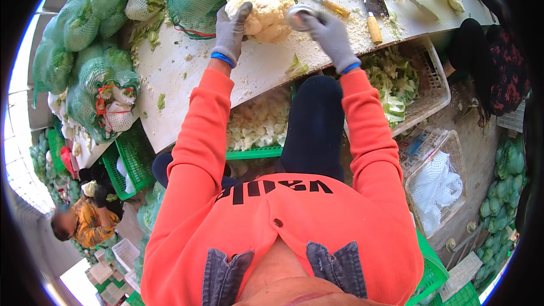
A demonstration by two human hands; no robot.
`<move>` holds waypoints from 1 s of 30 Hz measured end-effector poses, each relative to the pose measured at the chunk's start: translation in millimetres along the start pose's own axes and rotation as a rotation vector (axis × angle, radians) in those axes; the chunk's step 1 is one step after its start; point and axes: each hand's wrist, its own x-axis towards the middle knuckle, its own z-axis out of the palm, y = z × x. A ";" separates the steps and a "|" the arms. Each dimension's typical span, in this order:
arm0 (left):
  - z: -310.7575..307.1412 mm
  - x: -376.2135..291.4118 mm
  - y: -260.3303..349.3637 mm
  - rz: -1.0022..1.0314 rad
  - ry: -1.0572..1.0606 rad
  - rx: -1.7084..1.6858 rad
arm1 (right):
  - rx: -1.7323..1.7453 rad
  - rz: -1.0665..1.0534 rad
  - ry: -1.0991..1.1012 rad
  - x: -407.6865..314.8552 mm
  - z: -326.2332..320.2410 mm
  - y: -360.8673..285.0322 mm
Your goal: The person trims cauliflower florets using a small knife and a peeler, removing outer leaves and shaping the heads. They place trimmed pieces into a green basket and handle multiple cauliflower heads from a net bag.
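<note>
My left hand (233, 29), in a grey glove, is shut on the left side of a large trimmed cauliflower head (265, 10) above the white tabletop (170, 68). My right hand (325, 29), gloved too and blurred, grips a round metal tool (301, 17) at the right side of the cauliflower; its exact kind cannot be told. Just beyond lie a curved knife (325, 2) with a wooden handle and a cleaver (372, 2). Crumbs of cauliflower and bits of leaf are scattered over the table.
Net bags of cauliflower (102, 8) are heaped at left. Under the table edge are a green crate of florets (259, 125) and a crate of leaves (393, 80). A crate with white netting (437, 187) stands at right. A co-worker (91, 221) is at lower left, another person (501, 63) at right.
</note>
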 end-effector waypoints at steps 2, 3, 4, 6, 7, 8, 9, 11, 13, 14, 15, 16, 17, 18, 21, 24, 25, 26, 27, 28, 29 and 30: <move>-12.1 -1.6 -5.2 -0.001 -0.079 -0.027 | 0.176 -0.157 -0.133 5.6 20.3 -9.8; -18.6 -2.9 -8.3 0.014 -0.118 -0.059 | 0.143 -0.061 -0.089 9.0 18.7 -6.3; -22.0 -6.1 -13.5 0.053 -0.133 -0.093 | 0.100 0.038 -0.025 13.9 13.3 -1.8; -29.6 -12.0 -23.3 0.134 -0.179 -0.093 | -0.119 0.190 0.138 19.4 1.2 1.9; -33.6 -13.6 -26.9 0.169 -0.220 -0.077 | -0.158 0.286 0.072 21.0 -6.2 2.1; -33.9 -11.4 -29.9 0.200 -0.235 -0.083 | -0.012 0.112 0.092 23.2 -4.8 4.0; -35.8 -12.4 -33.2 0.217 -0.247 -0.085 | 0.141 -0.042 0.099 20.9 0.7 0.3; -40.5 -12.2 -36.7 0.222 -0.271 -0.098 | 0.347 -0.136 -0.203 21.7 13.5 1.4; -46.2 -10.9 -38.6 0.209 -0.307 -0.133 | 0.187 0.074 -0.203 27.5 2.8 15.6; -47.6 -12.3 -41.2 0.186 -0.308 -0.188 | 0.003 0.252 -0.102 33.7 3.9 22.5; -50.2 -13.2 -43.2 0.191 -0.315 -0.188 | 0.041 0.298 -0.150 33.6 -0.1 22.5; -51.5 -12.8 -44.9 0.200 -0.321 -0.189 | 0.078 0.203 -0.118 40.7 6.7 21.1; -52.5 -13.5 -47.4 0.210 -0.330 -0.191 | 0.056 0.153 0.037 46.0 6.1 19.9; -54.8 -14.8 -49.3 0.139 -0.317 -0.241 | 0.182 0.075 -0.076 49.5 10.1 14.6; -57.6 -14.9 -55.1 0.114 -0.323 -0.344 | 0.263 -0.173 -0.209 58.1 18.1 -5.7; -59.3 -14.3 -58.4 0.145 -0.318 -0.245 | 0.025 0.082 -0.190 64.7 5.2 1.3; -60.0 -14.8 -59.2 0.176 -0.307 -0.206 | -0.234 0.081 0.023 64.7 -2.9 4.9; -59.6 -13.9 -59.6 0.173 -0.294 -0.207 | -0.120 0.138 0.051 63.2 -1.8 8.1; -59.5 -14.0 -60.6 0.165 -0.313 -0.236 | -0.042 0.249 0.174 61.6 -8.9 12.1; -59.6 -13.2 -60.5 0.151 -0.318 -0.265 | -0.044 0.065 0.136 61.5 -2.9 10.9; -59.3 -13.8 -61.1 0.135 -0.337 -0.281 | -0.058 -0.089 0.135 61.1 1.0 8.9; -60.1 -14.2 -60.8 0.122 -0.326 -0.290 | 0.192 -0.185 -0.128 57.3 7.6 3.0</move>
